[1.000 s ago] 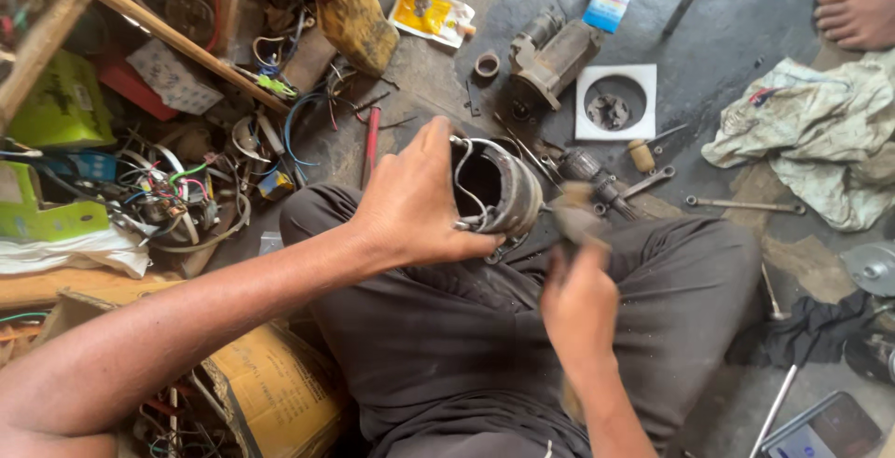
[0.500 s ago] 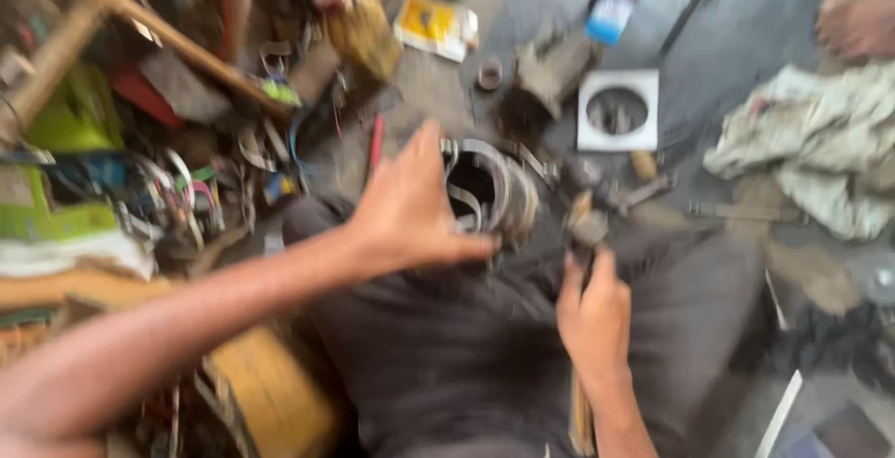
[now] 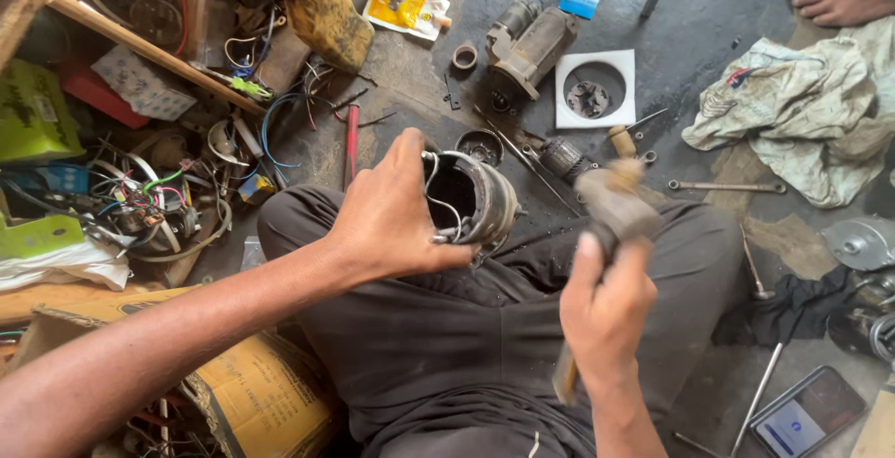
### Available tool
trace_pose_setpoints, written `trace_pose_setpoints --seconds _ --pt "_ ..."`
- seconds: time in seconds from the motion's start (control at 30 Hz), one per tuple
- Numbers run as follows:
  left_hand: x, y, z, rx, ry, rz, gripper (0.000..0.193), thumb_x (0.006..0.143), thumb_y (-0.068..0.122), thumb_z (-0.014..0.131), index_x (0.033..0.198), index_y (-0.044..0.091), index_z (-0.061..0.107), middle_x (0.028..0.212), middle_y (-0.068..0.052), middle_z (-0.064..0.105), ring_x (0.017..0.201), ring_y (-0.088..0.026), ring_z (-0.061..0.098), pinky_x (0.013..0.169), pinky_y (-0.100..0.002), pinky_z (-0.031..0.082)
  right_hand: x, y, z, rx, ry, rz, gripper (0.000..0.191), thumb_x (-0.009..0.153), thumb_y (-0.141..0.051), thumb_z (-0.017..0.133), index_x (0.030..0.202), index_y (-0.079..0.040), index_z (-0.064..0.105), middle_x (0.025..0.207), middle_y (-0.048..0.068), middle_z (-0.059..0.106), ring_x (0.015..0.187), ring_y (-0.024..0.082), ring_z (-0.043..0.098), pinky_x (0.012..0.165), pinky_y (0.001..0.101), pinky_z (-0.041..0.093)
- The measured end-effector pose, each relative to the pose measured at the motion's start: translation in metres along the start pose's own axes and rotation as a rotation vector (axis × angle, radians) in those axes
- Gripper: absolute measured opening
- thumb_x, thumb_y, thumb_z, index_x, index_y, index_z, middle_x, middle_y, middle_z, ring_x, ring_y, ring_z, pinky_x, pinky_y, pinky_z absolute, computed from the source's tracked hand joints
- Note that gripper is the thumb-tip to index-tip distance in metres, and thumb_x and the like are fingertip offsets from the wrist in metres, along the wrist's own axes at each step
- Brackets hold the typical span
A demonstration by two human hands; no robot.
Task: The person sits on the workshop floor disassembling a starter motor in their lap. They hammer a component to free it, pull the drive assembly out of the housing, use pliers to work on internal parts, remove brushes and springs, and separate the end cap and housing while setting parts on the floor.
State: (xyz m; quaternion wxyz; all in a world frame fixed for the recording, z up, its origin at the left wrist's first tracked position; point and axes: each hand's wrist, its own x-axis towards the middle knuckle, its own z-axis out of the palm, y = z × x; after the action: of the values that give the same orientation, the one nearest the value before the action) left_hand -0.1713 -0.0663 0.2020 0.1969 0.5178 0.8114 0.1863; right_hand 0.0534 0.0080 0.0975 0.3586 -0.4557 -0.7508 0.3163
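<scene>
We grip the cylindrical motor housing (image 3: 471, 199) in our left hand (image 3: 396, 220), fingers wrapped around its rim, open end facing us above the lap. Our right hand (image 3: 606, 313), fingers closed on the hammer (image 3: 611, 211), sits just right of it.

The motor housing (image 3: 475, 199) is a short, grimy metal cylinder, open at the end facing the camera, its dark hollow showing inside. Pale wires (image 3: 436, 199) loop out over its rim. It lies tilted on its side above the lap. The hammer (image 3: 611, 211) has a worn, dull metal head, blurred, raised just right of the housing and apart from it; its wooden handle (image 3: 564, 379) runs down toward the lower edge.
</scene>
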Motion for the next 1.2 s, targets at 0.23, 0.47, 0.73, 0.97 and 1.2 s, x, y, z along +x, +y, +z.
trace_pose_setpoints --seconds 0.23,0.47,0.73,0.97,1.2 --pt "-0.001 0.003 -0.003 0.017 0.042 0.013 0.096 0.05 0.043 0.095 0.113 -0.004 0.04 0.107 -0.027 0.059 0.093 -0.05 0.063 0.077 -0.055 0.053 0.005 -0.005 0.01 -0.095 -0.315 0.107 0.031 0.101 -0.019 0.059 0.124 0.001 0.057 0.085 0.03 0.07 0.083 0.05 0.067 0.066 0.0561 0.049" --pt "0.001 -0.002 0.001 -0.015 0.003 -0.062 0.095 0.051 0.043 0.095 0.116 -0.001 0.041 0.106 -0.025 0.06 0.093 -0.048 0.065 0.079 -0.053 0.054 0.002 -0.006 0.016 -0.135 -0.252 0.06 0.027 0.101 -0.02 0.061 0.117 0.002 0.058 0.092 0.034 0.067 0.089 0.054 0.062 0.071 0.0589 0.048" --pt "-0.002 -0.007 0.007 -0.051 0.027 0.018 0.093 0.051 0.04 0.094 0.115 -0.001 0.041 0.108 -0.023 0.058 0.096 -0.048 0.063 0.077 -0.052 0.054 -0.003 -0.005 0.014 -0.044 -0.219 0.146 0.034 0.102 -0.021 0.058 0.123 0.005 0.054 0.082 0.03 0.067 0.081 0.049 0.066 0.064 0.0546 0.048" --pt "0.02 -0.014 -0.001 0.05 -0.128 0.118 0.091 0.049 0.038 0.095 0.116 0.001 0.045 0.11 -0.022 0.058 0.093 -0.047 0.063 0.075 -0.053 0.053 -0.02 0.085 0.014 0.515 -0.486 0.722 0.025 0.1 -0.025 0.058 0.103 0.0 0.061 0.063 0.009 0.056 0.043 0.02 0.051 0.041 0.0375 0.041" --pt "0.045 -0.018 -0.018 0.04 -0.291 0.405 0.094 0.043 0.032 0.094 0.118 0.003 0.048 0.112 -0.019 0.06 0.094 -0.046 0.063 0.073 -0.052 0.053 -0.089 0.139 -0.077 0.328 -0.91 0.692 0.031 0.09 -0.025 0.074 0.102 0.003 0.065 0.074 0.009 0.064 0.065 0.022 0.059 0.059 0.041 0.049"
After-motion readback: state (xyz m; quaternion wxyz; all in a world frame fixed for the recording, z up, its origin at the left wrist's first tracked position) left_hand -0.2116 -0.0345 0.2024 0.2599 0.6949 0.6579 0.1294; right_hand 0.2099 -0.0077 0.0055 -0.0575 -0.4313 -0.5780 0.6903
